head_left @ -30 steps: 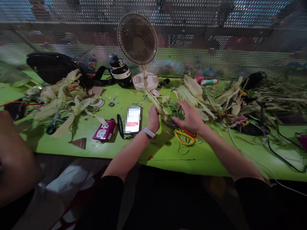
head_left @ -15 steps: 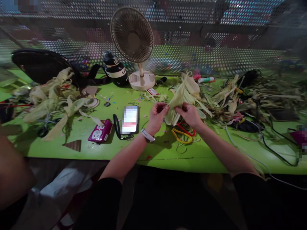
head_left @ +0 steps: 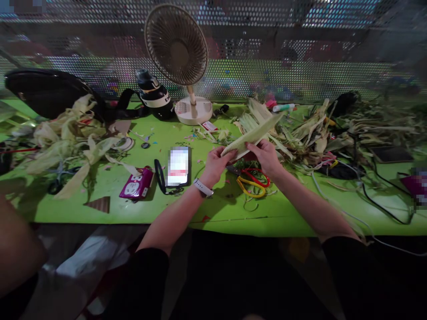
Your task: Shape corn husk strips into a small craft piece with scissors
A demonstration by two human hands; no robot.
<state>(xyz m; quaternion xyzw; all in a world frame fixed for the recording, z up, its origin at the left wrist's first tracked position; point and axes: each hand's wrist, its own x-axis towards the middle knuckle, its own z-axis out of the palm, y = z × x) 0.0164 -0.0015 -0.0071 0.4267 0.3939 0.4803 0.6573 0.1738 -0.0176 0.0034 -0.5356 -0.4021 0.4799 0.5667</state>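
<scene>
A pale green corn husk (head_left: 251,135) stretches between my hands, its pointed tip up to the right. My left hand (head_left: 215,165), with a white watch band at the wrist, pinches the near left end. My right hand (head_left: 265,156) is closed on the lower edge near the middle, thumb on top. Below them, scissors (head_left: 251,186) with red and yellow handles lie on the green table (head_left: 213,213). Just behind the held husk is a heap of corn husks (head_left: 320,129), partly hidden by it.
A fan (head_left: 192,109) and a black bottle (head_left: 155,98) stand at the back. Left of my hands lie a lit phone (head_left: 178,166), a purple box (head_left: 136,183) and another husk pile (head_left: 66,133). Cables (head_left: 383,209) run along the right. A person's arm (head_left: 20,240) shows at far left.
The husk has swung from upright, with its tip at the top, to a flat slant pointing right. Both hands keep hold of it. The whole view has shifted slightly.
</scene>
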